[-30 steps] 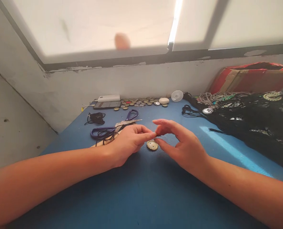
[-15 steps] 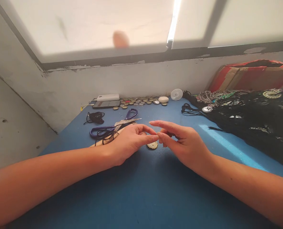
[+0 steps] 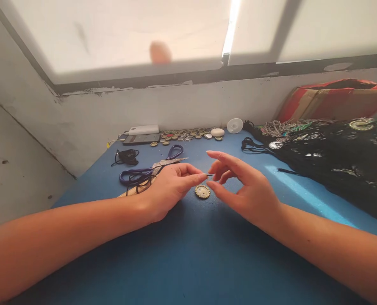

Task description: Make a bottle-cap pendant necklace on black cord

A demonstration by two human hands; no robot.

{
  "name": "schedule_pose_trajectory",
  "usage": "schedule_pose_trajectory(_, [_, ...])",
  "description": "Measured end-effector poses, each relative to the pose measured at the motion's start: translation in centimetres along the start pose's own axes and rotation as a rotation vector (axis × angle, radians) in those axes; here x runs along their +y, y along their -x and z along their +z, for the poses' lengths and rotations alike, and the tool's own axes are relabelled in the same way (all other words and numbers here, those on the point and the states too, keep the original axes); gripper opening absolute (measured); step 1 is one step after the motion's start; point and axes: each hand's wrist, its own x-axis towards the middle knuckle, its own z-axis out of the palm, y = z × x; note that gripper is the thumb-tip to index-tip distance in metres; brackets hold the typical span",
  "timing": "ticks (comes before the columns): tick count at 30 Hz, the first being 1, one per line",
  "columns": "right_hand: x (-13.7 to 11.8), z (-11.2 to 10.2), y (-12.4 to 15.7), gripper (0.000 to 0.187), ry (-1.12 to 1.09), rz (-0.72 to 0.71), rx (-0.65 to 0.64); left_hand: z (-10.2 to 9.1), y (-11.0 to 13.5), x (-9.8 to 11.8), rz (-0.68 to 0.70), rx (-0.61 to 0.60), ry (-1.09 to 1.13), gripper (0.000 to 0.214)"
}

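Observation:
My left hand (image 3: 172,188) pinches a thin black cord (image 3: 210,175), whose short end sticks out past the thumb and forefinger. Close by on its right is my right hand (image 3: 248,186), thumb and forefinger spread apart around the cord's tip; whether its other fingers touch the cord I cannot make out. Just below the fingertips, a round gold-rimmed button (image 3: 202,192) with small holes in its pale face lies flat on the blue table (image 3: 188,258). Blue-handled scissors (image 3: 137,173) rest behind my left hand, among strands of black cord and over a light wooden piece (image 3: 125,193).
Many round buttons (image 3: 188,134) lie along the wall, beside a phone (image 3: 140,139), a white device (image 3: 144,129) and a clear disc (image 3: 235,126). A black cord bundle (image 3: 126,156) sits left. Black strung pieces (image 3: 328,156) and a red box (image 3: 337,101) fill the right.
My right hand's thumb and forefinger have parted and drawn away from my left fingertips. The cord's end now shows between the hands, and the button below is more fully visible.

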Motion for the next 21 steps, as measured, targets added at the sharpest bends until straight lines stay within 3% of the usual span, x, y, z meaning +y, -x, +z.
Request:
schedule_pose_trajectory(11, [-0.36, -0.03, 0.01, 0.038, 0.040, -0.043, 0.009, 0.14, -0.06, 0.13, -0.009, -0.046, -0.038, 0.032])
schedule_pose_trajectory(21, [-0.77, -0.12, -0.09, 0.028, -0.131, 0.271, -0.097, 0.26, -0.10, 0.09, 0.031, -0.053, -0.148, 0.033])
